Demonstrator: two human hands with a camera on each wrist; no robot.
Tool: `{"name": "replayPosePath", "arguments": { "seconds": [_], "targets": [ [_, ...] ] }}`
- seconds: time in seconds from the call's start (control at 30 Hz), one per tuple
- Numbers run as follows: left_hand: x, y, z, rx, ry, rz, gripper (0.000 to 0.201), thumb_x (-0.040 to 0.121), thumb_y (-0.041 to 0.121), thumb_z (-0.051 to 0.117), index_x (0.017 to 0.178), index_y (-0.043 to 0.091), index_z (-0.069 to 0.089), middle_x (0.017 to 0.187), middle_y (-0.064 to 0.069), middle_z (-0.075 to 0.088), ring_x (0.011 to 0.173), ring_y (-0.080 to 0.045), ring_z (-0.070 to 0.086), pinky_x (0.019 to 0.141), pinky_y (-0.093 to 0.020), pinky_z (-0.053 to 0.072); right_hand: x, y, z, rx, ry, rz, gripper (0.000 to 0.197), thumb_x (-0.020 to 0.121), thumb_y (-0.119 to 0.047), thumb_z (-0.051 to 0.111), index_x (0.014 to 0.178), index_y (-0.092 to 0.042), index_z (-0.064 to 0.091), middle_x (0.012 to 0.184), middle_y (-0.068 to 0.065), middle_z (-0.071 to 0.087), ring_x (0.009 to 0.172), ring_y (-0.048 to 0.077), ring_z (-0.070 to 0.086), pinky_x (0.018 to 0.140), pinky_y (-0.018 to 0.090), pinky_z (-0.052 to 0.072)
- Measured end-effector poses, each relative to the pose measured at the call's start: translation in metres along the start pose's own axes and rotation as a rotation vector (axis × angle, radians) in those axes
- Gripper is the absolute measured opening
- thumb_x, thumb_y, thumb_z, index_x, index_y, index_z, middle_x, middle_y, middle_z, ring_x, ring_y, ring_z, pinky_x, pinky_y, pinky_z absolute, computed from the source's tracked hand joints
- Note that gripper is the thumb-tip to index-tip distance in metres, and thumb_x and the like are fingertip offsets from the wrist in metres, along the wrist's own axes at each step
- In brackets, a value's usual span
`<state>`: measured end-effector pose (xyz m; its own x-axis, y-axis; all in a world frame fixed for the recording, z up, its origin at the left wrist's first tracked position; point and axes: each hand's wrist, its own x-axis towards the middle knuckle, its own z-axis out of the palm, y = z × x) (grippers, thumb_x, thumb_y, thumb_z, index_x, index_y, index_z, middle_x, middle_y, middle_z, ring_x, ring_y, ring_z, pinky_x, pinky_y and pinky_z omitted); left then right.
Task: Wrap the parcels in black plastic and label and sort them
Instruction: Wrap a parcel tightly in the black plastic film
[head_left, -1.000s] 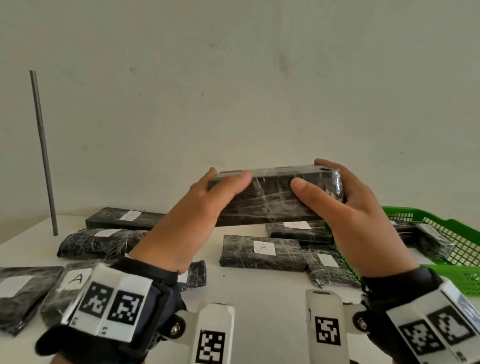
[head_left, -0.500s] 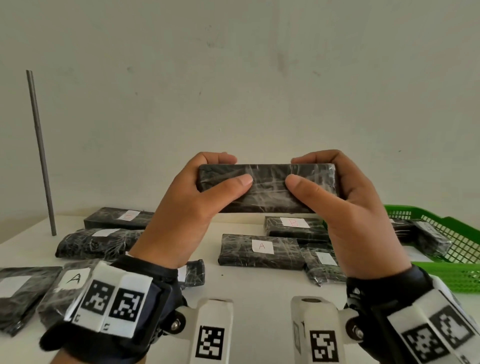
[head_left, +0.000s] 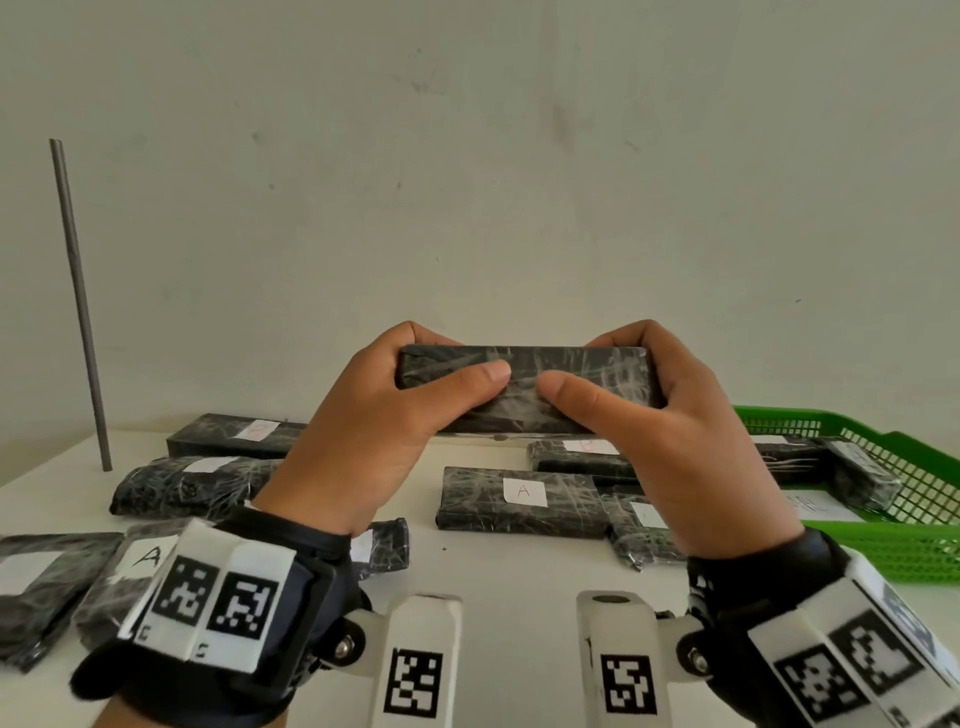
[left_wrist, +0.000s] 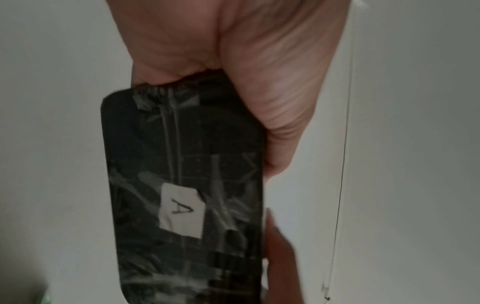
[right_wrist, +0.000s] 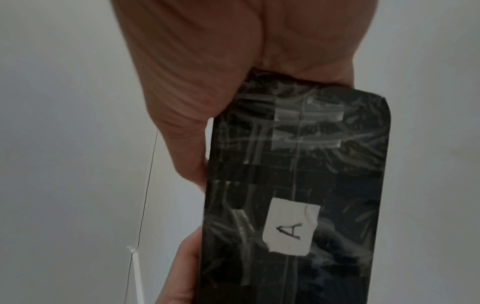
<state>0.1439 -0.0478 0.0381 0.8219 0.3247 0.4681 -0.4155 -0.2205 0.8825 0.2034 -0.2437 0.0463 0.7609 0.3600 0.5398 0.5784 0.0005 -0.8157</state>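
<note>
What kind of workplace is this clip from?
Probably a small makeshift packing station: a white table against a bare wall, many black-wrapped parcels with letter labels, and a green plastic basket holding some.

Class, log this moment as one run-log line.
left hand: grips parcel | right hand: grips parcel | black-wrapped parcel: held above table | label: A, faces away
</note>
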Motion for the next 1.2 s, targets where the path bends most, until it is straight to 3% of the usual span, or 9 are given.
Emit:
{"name": "replayPosePath", "arguments": {
  "seconds": [0.07, 0.13, 0.33, 0.5, 0.63, 0.8, 0.93, 1.03, 1.2],
  "targets": [
    [-0.001, 0.000, 0.002, 0.021, 0.017, 0.010, 0.032, 0.084, 0.041, 0.078, 0.097, 0.013, 0.070, 0.081, 0.004, 0.076, 0.079, -0.010, 0.073, 0.071, -0.016, 0.052, 0.000, 0.000, -0.001, 0.019, 0.011, 0.015, 0.051, 0.071, -0.049, 0.083, 0.104, -0.015, 0.063, 0.080, 0.015, 0.071, 0.080, 0.040, 0.070, 0.075, 0.045, 0.060],
    [-0.001, 0.000, 0.003, 0.045, 0.029, 0.018, 0.023, 0.089, 0.037, 0.071, 0.094, 0.014, 0.070, 0.074, 0.008, 0.073, 0.073, -0.005, 0.070, 0.064, -0.010, 0.048, 0.000, 0.000, 0.000, 0.039, 0.011, 0.030, 0.049, 0.077, -0.050, 0.087, 0.102, -0.016, 0.064, 0.084, 0.017, 0.071, 0.086, 0.042, 0.070, 0.077, 0.044, 0.061],
    [-0.002, 0.000, 0.002, 0.061, 0.038, 0.029, 0.045, 0.074, 0.051, 0.070, 0.092, 0.009, 0.069, 0.076, 0.002, 0.072, 0.073, -0.010, 0.070, 0.065, -0.013, 0.049, 0.001, -0.001, 0.003, 0.029, 0.012, 0.095, 0.040, 0.081, -0.042, 0.083, 0.101, -0.014, 0.063, 0.076, 0.007, 0.073, 0.071, 0.028, 0.071, 0.065, 0.027, 0.057],
    [-0.001, -0.002, 0.004, 0.065, 0.032, -0.004, 0.026, 0.087, 0.035, 0.075, 0.094, 0.011, 0.069, 0.086, -0.007, 0.077, 0.082, -0.021, 0.074, 0.076, -0.028, 0.053, 0.001, -0.002, 0.002, -0.018, 0.004, 0.128, 0.056, 0.069, -0.054, 0.085, 0.105, -0.017, 0.063, 0.078, 0.004, 0.076, 0.077, 0.028, 0.074, 0.066, 0.022, 0.058],
    [-0.003, 0.000, 0.006, 0.074, 0.032, 0.023, 0.037, 0.080, 0.046, 0.073, 0.092, 0.012, 0.069, 0.075, 0.002, 0.073, 0.073, -0.011, 0.071, 0.065, -0.016, 0.051, 0.001, -0.001, 0.004, -0.052, 0.036, 0.120, 0.052, 0.072, -0.053, 0.085, 0.103, -0.018, 0.064, 0.091, 0.010, 0.079, 0.085, 0.030, 0.076, 0.071, 0.032, 0.061],
    [-0.003, -0.001, 0.007, 0.085, 0.023, 0.025, 0.024, 0.090, 0.036, 0.071, 0.094, 0.012, 0.068, 0.078, -0.001, 0.074, 0.074, -0.012, 0.072, 0.068, -0.019, 0.052, 0.000, -0.004, 0.002, -0.053, 0.077, 0.086, 0.048, 0.072, -0.049, 0.087, 0.101, -0.018, 0.065, 0.068, -0.006, 0.073, 0.059, 0.010, 0.068, 0.053, 0.019, 0.053],
    [-0.005, 0.003, 0.008, 0.139, 0.025, 0.079, 0.025, 0.096, 0.039, 0.063, 0.089, 0.015, 0.066, 0.074, 0.003, 0.069, 0.070, -0.004, 0.066, 0.062, -0.008, 0.045, 0.001, -0.001, 0.005, 0.017, 0.143, 0.071, 0.039, 0.081, -0.048, 0.081, 0.096, -0.014, 0.068, 0.075, 0.001, 0.077, 0.068, 0.017, 0.075, 0.061, 0.029, 0.060],
    [-0.006, 0.007, 0.005, 0.116, -0.020, 0.068, 0.024, 0.095, 0.041, 0.064, 0.089, 0.018, 0.065, 0.073, 0.010, 0.068, 0.073, -0.002, 0.066, 0.067, -0.011, 0.046, 0.002, 0.000, 0.005, 0.016, 0.143, 0.074, 0.034, 0.083, -0.046, 0.080, 0.096, -0.017, 0.069, 0.078, 0.002, 0.078, 0.072, 0.020, 0.076, 0.067, 0.036, 0.063],
    [-0.003, 0.007, -0.002, 0.079, -0.110, 0.073, 0.026, 0.086, 0.046, 0.063, 0.093, 0.022, 0.067, 0.087, 0.002, 0.073, 0.088, -0.014, 0.071, 0.084, -0.034, 0.049, 0.002, -0.001, 0.000, 0.051, 0.094, 0.039, 0.030, 0.087, -0.039, 0.077, 0.099, -0.013, 0.068, 0.078, 0.002, 0.076, 0.072, 0.017, 0.074, 0.066, 0.026, 0.059]
  ]
}}
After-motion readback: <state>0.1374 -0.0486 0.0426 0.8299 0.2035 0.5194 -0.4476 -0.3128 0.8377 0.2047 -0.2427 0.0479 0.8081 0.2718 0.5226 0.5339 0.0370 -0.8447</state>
